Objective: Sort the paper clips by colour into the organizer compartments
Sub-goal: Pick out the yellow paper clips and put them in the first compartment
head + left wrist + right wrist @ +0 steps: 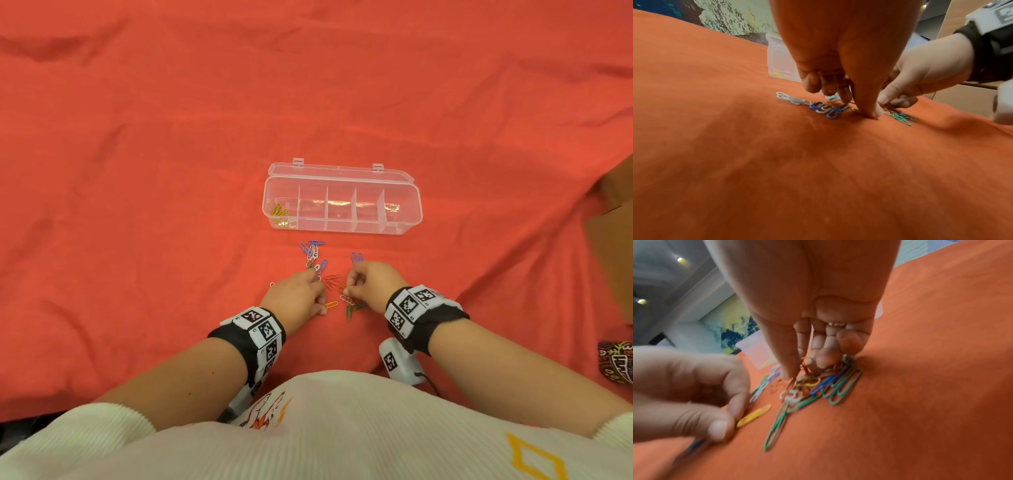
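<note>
Pinching red clips from the paper clips (337,289), your right hand (368,284) curls its fingers; your left hand (296,298) touches a yellow clip (331,304) with curled fingers.

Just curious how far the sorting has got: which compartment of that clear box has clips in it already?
Only the far-left compartment of the organizer holds anything: a few yellow clips. The four compartments to its right look empty.

The person wore a white ribbed top (329,428) with short sleeves, an orange picture at the middle and a yellow diamond shape (534,459). Each wrist had a black band (236,346) with white blocks (411,301) showing black square patterns. A small white camera box (399,359) with a black cable hung under the right wrist.
</note>
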